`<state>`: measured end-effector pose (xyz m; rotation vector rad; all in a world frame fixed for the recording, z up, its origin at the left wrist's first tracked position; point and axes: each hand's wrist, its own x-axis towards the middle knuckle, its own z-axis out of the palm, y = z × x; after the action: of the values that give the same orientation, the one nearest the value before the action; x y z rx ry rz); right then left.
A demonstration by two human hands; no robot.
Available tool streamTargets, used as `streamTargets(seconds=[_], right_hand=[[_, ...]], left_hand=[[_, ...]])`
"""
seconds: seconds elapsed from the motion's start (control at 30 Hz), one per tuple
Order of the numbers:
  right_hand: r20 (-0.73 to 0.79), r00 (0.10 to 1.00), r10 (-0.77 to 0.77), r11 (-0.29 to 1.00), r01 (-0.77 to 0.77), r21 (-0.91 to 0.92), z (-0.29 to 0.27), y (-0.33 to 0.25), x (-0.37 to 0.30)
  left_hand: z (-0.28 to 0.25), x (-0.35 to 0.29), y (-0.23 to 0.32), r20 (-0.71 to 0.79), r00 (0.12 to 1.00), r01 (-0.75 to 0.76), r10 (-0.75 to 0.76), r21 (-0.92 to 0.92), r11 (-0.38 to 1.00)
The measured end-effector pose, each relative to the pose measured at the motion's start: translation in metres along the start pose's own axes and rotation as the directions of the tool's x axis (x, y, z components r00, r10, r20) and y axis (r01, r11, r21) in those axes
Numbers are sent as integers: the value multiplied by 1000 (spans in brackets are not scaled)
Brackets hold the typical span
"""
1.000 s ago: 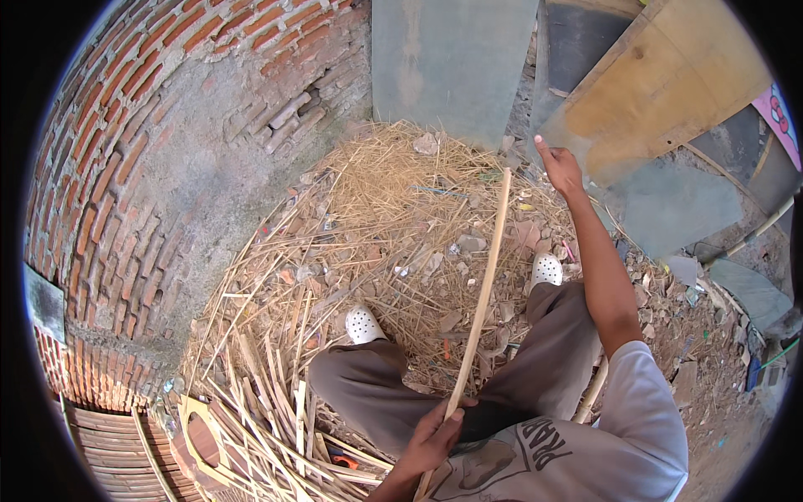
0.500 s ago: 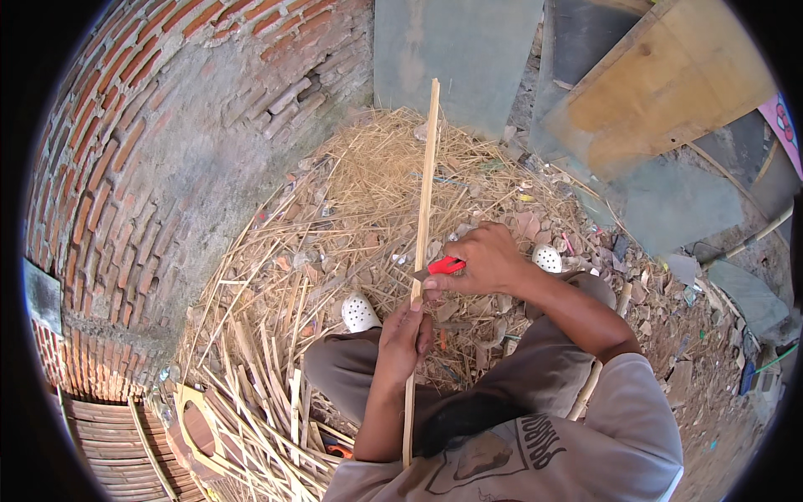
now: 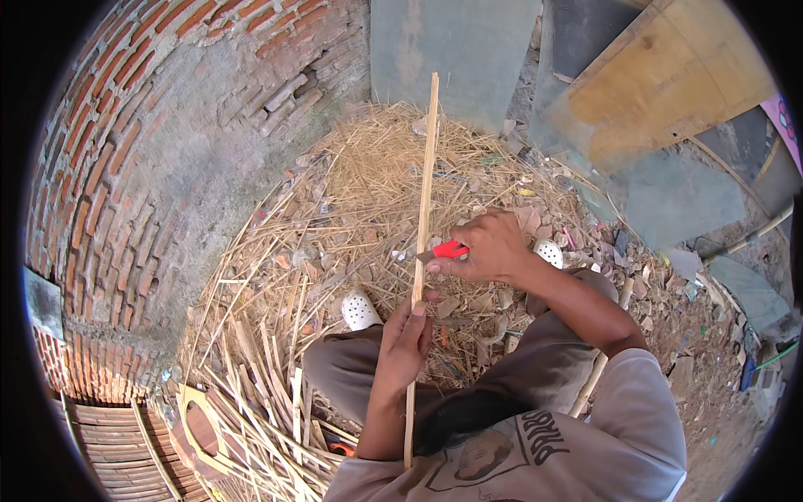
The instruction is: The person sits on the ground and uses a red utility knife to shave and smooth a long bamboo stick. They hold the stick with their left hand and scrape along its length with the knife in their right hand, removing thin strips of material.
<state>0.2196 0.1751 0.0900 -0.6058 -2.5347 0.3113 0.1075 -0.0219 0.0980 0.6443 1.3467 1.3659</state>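
Long bamboo strip (image 3: 424, 209) held near-vertical in view, long axis running from lap up and away, far tip pointing toward grey slab (image 3: 452, 50) at wall. Left hand (image 3: 406, 343) clenched around strip's lower half, fingers wrapped. Right hand (image 3: 489, 247) closed on red-handled knife (image 3: 447, 249), blade touching strip at mid-length. Below: heap of bamboo shavings (image 3: 351, 192) on ground, white clogs (image 3: 361, 309) just beside strip. Curved brick wall (image 3: 125, 167) left.

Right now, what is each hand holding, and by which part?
The left hand has its grip on the long bamboo strip at its lower half. The right hand holds a red-handled knife by the handle, blade at the strip.
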Motion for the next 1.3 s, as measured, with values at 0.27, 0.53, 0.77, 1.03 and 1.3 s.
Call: streamTargets(seconds=[0.27, 0.53, 0.77, 1.03, 1.3], right_hand=[[-50, 999, 9, 1000, -9, 13, 9, 9, 0], [-142, 987, -69, 998, 69, -8, 5, 14, 6], [-204, 973, -105, 994, 101, -32, 3, 21, 9], [-205, 974, -96, 995, 85, -57, 4, 31, 17], [-165, 985, 51, 991, -71, -113, 0, 59, 32]], left_hand=[[4, -9, -3, -22, 1000, -17, 18, 46, 999], [6, -17, -11, 5, 1000, -3, 2, 37, 999], [8, -20, -8, 44, 999, -24, 24, 7, 1000], [10, -28, -4, 20, 1000, -10, 9, 60, 998], [4, -42, -18, 64, 998, -16, 14, 20, 1000]])
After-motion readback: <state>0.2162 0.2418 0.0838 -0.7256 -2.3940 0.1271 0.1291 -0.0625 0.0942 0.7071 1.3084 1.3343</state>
